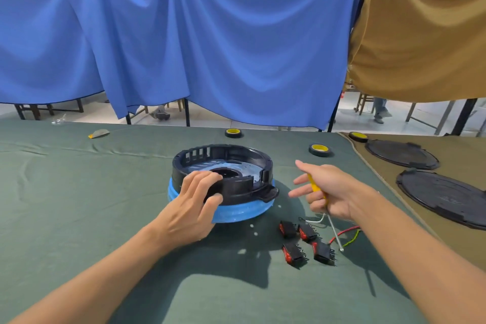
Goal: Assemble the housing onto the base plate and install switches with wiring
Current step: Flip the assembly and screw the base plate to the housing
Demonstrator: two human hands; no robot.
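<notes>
Black round plastic housing (pixel 236 193) sits in the middle of the green cloth table (pixel 79 192) on a blue foam ring (pixel 242 212), presumably so that it is raised and kept from sliding. Grey metal base plate (pixel 236 166) is seen inside it. Whether it is fastened cannot be told from this angle.

Left hand (pixel 194 202) is clamped on the housing's near rim, fingers curled over the wall, thumb outside. This is judged a steadying grip.

Right hand (pixel 331 192) is closed by its lower fingers round a yellow-handled screwdriver (pixel 314 185), shaft pointing down, upper fingers splayed. The tool is held ready just beside the housing.

Counted:
- four black rocker switches with red faces (pixel 293 254), laid near the right hand, not yet installed
- three loose wires (pixel 347 230): red, green-yellow, white
- three black tape rolls with yellow cores (pixel 319 150)
- two black round covers (pixel 444 197), set aside on brown cloth (pixel 460 155)
</notes>
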